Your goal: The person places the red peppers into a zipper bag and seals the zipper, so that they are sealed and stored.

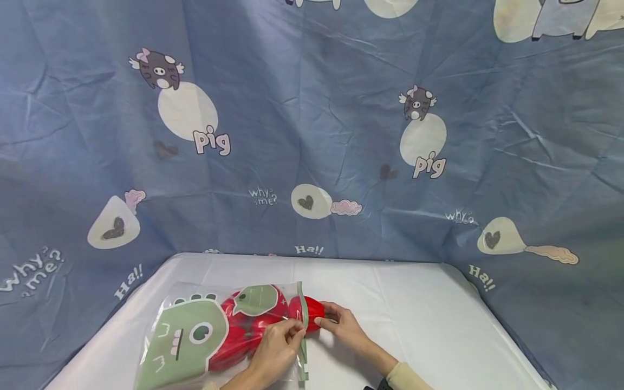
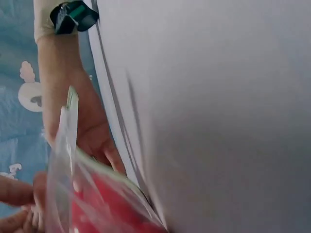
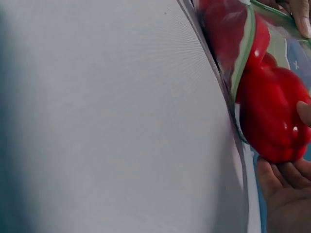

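A clear zip bag (image 1: 168, 346) printed with a green one-eyed monster lies on its side, with red bell peppers (image 1: 234, 346) inside. Its green-edged mouth (image 3: 246, 46) faces right and stands parted. My left hand (image 1: 275, 349) pinches the near lip of that mouth between thumb and fingers. At the opening my right hand (image 1: 343, 327) grips a red bell pepper (image 3: 274, 114), thumb on one side and fingers beneath. Part of this pepper is within the mouth and part sticks out. In the left wrist view the bag's clear film (image 2: 60, 194) covers much of the red.
A white-covered table (image 1: 390, 303) carries the bag. Behind it hangs a blue cloth (image 1: 341, 162) with pig prints, which also drapes along both sides of the table. A dark band (image 2: 75, 17) sits at my right wrist.
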`<state>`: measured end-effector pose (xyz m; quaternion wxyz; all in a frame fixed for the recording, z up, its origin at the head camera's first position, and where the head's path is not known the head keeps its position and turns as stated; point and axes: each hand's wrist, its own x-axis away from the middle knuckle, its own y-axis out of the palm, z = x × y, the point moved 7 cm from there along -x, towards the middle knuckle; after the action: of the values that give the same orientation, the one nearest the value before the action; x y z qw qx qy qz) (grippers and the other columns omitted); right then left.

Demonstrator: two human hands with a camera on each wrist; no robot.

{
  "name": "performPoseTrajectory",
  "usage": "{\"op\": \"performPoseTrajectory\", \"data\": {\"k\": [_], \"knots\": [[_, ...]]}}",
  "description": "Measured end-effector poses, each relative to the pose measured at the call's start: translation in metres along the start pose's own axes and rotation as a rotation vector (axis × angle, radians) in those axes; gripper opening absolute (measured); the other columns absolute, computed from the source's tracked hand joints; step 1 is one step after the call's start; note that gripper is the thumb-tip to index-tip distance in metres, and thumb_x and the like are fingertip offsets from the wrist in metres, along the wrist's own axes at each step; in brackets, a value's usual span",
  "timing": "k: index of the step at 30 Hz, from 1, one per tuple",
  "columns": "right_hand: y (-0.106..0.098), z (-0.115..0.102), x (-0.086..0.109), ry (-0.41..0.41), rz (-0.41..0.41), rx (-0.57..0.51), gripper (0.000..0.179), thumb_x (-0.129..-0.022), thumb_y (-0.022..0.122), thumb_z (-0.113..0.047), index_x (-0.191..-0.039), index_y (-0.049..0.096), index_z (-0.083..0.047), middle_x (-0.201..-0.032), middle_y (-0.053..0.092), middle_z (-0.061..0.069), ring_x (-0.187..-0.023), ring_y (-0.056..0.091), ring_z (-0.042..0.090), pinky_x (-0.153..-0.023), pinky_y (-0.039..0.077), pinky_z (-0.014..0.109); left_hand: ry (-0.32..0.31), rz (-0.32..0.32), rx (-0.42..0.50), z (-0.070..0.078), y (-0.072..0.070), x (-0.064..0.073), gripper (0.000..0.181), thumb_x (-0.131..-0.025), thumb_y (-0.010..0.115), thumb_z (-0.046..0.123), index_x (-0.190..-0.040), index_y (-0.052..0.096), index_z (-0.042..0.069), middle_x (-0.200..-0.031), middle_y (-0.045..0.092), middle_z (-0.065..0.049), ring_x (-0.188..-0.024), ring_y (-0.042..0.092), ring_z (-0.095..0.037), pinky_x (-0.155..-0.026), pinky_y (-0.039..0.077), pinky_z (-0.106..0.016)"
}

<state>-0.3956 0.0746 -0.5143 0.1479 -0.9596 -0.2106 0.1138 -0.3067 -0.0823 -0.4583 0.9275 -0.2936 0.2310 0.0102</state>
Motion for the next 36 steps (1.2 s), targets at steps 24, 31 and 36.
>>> {"op": "performPoseTrajectory", "data": {"k": [24,31,36], "knots": [[0.009,-0.051,0.005,-0.047,0.084,-0.066,0.045,-0.086,0.072,-0.018,-0.121,0.058,0.007,-0.119,0.063,0.023,-0.11,0.062,0.038,-0.089,0.052,0.029,0.099,0.064,-0.117,0.017,-0.007,-0.001,0.014,-0.082,0.067,0.005,-0.078,0.061,0.017,-0.071,0.05,0.014,-0.065,0.045,0.003,-0.058,0.04,-0.016],[0.02,-0.054,0.004,-0.058,0.054,-0.086,0.042,-0.088,0.065,-0.006,-0.125,0.055,0.01,-0.123,0.06,0.029,-0.113,0.059,0.044,-0.087,0.051,0.021,0.114,0.061,-0.085,0.014,-0.005,-0.001,0.016,-0.081,0.068,0.004,-0.076,0.061,0.017,-0.07,0.049,0.013,-0.064,0.044,0.003,-0.058,0.039,-0.015],[0.024,-0.037,-0.002,-0.077,0.044,-0.083,0.041,-0.087,0.066,-0.004,-0.126,0.057,0.008,-0.122,0.061,0.026,-0.113,0.06,0.041,-0.09,0.049,0.02,0.132,0.051,-0.085,0.014,-0.005,-0.002,0.015,-0.081,0.068,0.003,-0.077,0.06,0.015,-0.069,0.049,0.012,-0.063,0.043,0.003,-0.057,0.038,-0.015]]}}
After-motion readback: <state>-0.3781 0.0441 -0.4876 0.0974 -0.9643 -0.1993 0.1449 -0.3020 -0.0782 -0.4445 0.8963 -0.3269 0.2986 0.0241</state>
